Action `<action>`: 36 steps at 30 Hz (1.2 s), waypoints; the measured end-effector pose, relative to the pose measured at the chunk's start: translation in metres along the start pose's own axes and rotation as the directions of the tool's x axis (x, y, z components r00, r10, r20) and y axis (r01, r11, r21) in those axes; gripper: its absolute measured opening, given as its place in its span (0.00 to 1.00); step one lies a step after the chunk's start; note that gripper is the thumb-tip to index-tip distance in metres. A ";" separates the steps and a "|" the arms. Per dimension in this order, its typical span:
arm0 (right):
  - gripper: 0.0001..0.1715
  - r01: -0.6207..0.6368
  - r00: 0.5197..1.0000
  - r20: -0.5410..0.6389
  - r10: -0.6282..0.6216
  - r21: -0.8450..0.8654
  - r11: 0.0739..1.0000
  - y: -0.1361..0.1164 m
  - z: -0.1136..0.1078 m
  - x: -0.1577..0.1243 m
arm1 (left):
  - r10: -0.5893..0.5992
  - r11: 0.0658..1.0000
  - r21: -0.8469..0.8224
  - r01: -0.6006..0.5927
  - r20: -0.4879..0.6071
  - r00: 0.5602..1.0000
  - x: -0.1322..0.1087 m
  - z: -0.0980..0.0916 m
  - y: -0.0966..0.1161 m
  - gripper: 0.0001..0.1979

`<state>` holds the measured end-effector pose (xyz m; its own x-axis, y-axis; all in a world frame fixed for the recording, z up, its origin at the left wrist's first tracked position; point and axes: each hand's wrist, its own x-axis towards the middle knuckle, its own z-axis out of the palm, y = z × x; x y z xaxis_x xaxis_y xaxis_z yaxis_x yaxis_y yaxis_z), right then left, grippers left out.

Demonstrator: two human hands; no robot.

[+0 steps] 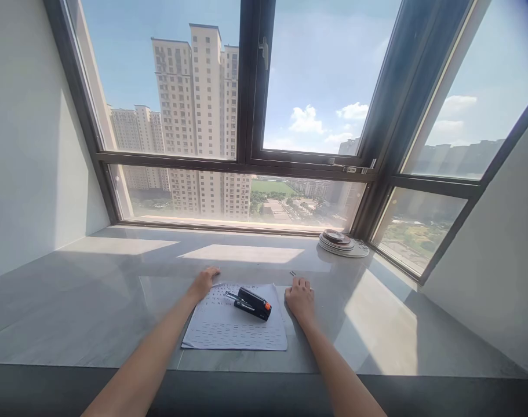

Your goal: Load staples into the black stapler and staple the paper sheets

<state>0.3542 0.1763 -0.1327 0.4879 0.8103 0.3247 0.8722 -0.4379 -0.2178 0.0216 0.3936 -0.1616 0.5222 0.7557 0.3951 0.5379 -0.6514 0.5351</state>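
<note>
A black stapler (251, 303) with an orange part at one end lies on a sheet of paper (229, 335) with writing on it. Its metal arm sticks out toward the upper left. My left hand (204, 282) rests at the paper's upper left corner, fingers stretched toward the right and nothing seen in them. To the right of the paper, my right hand (300, 296) rests on the sill with its fingers curled in; its palm is hidden. Just past those fingers lies a small, thin metallic piece (292, 273), too small to name surely.
The broad, glossy grey window sill (116, 301) ends at a front edge close to me. A stack of round plates or mats (342, 245) stands at the back right corner. Dark-framed windows (246, 168) rise behind, with white walls (24, 145) on both sides.
</note>
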 end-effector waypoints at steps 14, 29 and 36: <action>0.21 -0.024 0.999 0.028 0.025 -0.012 1.000 0.000 0.002 0.001 | 0.041 0.990 0.134 -0.043 0.021 0.999 -0.001 -0.001 0.006 0.25; 0.21 -0.026 0.999 0.025 0.027 -0.020 0.999 -0.001 -0.002 -0.001 | -0.012 0.991 0.135 0.025 -0.096 0.995 -0.005 -0.008 0.019 0.12; 0.22 -0.025 0.999 0.031 0.025 -0.011 1.000 0.000 -0.004 -0.001 | -0.030 0.982 0.182 0.060 -0.160 0.987 -0.009 -0.014 0.032 0.14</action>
<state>0.3536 0.1741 -0.1297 0.5083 0.8108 0.2904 0.8602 -0.4621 -0.2155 0.0253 0.3665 -0.1376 0.3928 0.7761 0.4933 0.6793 -0.6065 0.4132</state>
